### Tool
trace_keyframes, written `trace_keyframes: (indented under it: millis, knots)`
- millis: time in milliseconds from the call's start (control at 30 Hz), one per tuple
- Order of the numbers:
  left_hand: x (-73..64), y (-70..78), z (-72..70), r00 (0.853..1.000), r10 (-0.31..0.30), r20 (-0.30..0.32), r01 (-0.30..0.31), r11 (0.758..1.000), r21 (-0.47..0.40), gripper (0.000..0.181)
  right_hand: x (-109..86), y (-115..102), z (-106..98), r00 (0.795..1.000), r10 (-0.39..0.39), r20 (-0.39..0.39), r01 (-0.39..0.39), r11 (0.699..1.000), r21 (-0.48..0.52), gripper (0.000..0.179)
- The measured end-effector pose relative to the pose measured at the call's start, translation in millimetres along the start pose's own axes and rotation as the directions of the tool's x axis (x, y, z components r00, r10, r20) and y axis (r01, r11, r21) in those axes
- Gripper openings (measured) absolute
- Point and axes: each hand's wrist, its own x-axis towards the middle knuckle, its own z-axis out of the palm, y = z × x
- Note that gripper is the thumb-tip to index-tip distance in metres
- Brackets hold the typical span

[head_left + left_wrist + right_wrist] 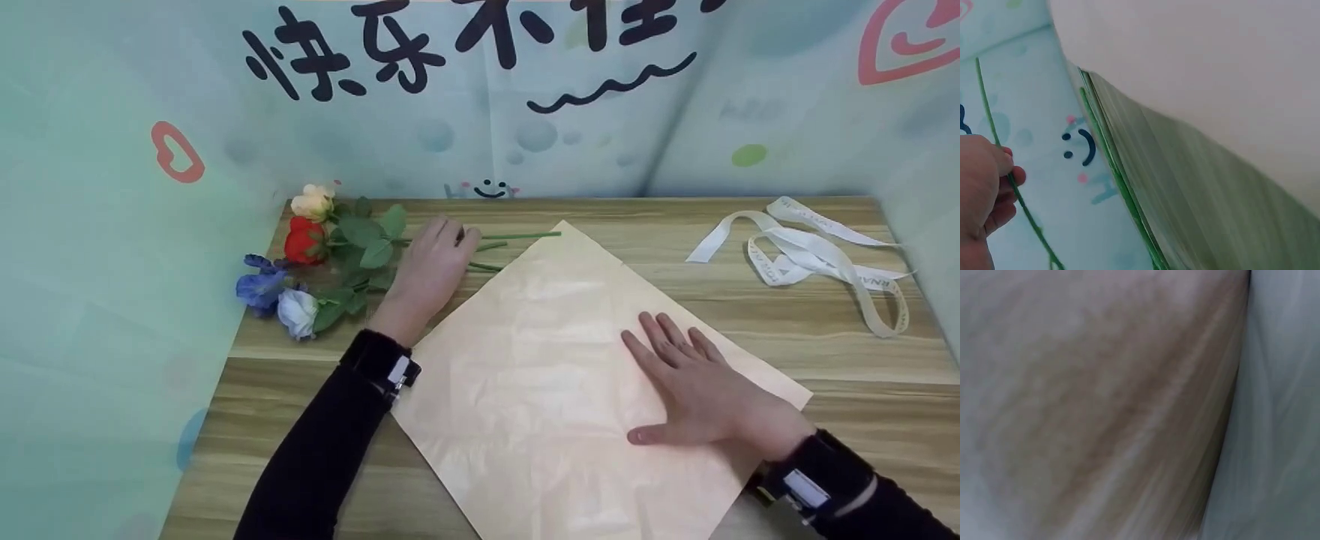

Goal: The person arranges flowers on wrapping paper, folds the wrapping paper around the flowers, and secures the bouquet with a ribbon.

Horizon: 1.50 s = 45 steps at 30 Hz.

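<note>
The left hand (435,259) is pinching a green stem (987,104), though which bloom it belongs to is hard to tell. A cream flower (312,202), red flower (304,241), blue flower (260,289) and pale flower (298,313) are lying at the bench's (637,236) far left. The right hand (697,390) is resting on the paper (555,360), fingers spreading wide. A white ribbon (806,251) is lying loosely at far right.

Soft light, right wrist view dim, blurred
</note>
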Motion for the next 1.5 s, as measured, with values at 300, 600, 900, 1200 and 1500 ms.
trace_keyframes:
  millis: [300, 600, 900, 1200, 1500]
  knots:
    - [3.8, 48.1, -14.0, 0.961, 0.252, -0.118, -0.257, 0.966, -0.032, 0.022, 5.4, 4, -12, 0.984, -0.012, -0.177, 0.023, 0.998, 0.063, 0.096]
    - [3.8, 84.8, -13.9, 0.904, 0.419, -0.083, -0.424, 0.904, -0.06, 0.027, 22.6, -10, -39, 0.903, 0.19, -0.386, -0.003, 0.9, 0.435, 0.029]
    - [6.4, 96.0, -12.9, 0.904, 0.424, -0.044, -0.426, 0.902, -0.07, 0.024, 29.1, -32, -26, 0.977, 0.125, -0.175, 0.027, 0.736, 0.676, 0.016]
    - [1.5, 104.6, -11.8, 0.984, 0.145, -0.1, -0.166, 0.952, -0.258, 0.011, 27.2, -47, -12, 0.999, 0.038, -0.007, -0.014, 0.507, 0.862, 0.024]
    - [-5.0, 121.4, -11.5, 0.855, -0.308, 0.417, 0.518, 0.464, -0.719, 0.026, 28.2, -63, -4, 0.999, -0.029, 0.026, -0.009, 0.468, 0.883, 0.018]
